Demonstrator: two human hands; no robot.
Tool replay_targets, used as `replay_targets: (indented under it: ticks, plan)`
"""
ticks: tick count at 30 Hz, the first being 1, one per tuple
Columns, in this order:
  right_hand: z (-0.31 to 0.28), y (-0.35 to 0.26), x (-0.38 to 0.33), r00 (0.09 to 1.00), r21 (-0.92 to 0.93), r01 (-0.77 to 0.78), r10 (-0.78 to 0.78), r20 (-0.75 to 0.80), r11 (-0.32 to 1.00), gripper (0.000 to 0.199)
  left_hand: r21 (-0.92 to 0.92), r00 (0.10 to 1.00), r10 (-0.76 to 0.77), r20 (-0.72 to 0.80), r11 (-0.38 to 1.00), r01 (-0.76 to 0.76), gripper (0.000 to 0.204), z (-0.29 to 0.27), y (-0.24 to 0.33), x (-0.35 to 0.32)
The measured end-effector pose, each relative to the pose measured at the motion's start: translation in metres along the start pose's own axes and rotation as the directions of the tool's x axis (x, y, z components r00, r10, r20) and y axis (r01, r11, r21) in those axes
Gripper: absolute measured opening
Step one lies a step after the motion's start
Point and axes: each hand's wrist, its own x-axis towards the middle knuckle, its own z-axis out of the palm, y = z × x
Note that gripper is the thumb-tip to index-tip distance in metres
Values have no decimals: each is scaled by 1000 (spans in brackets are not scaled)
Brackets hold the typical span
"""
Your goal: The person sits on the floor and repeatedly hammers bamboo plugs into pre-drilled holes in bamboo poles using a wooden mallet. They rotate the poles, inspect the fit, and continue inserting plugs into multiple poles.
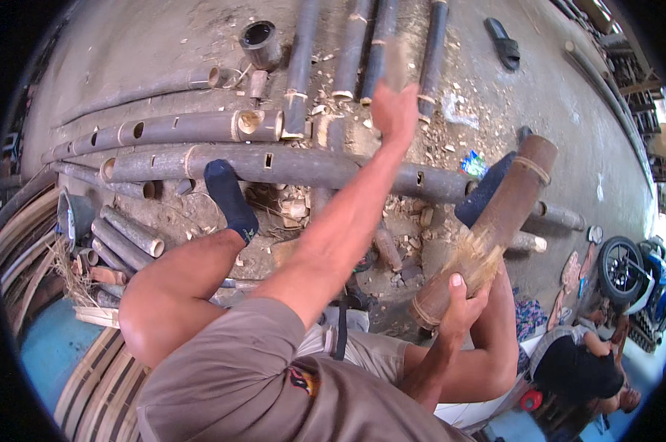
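Note:
My left hand [394, 114] is raised at the end of an outstretched arm. Its fingers are closed round a brownish, stick-like tool [396, 65], too smeared by motion to name. My right hand [458, 306] grips a thick bamboo section [511, 199], thumb on top, near its lower end. The section lies slanted over my right leg, its middle hacked into pale splinters. Beyond my arm, a long dark bamboo pole [237, 163] with cut slots runs crosswise, my left foot [226, 188] in a dark sock resting against it.
Another notched pole [152, 131] lies behind it, and several upright-laid poles [301, 66] stretch away. A short bamboo cup [261, 44], chips and a black sandal [502, 44] lie about. Cut bamboo pieces [130, 232] are piled left. A person [579, 365] and a motorbike [638, 280] are at right.

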Motion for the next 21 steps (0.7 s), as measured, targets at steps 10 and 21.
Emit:
replay_targets:
  ticks: [10, 21]
  plan:
    - [45, -1, -4, 993, 12, -82, 81, 91, 997, 79, -327, 853, 415, -317, 796, -509, 58, -146, 35, 179]
    - [64, -10, -1, 989, -96, -92, 102, 108, 991, 92, -388, 880, 403, -250, 791, -473, 49, -183, -7, 332]
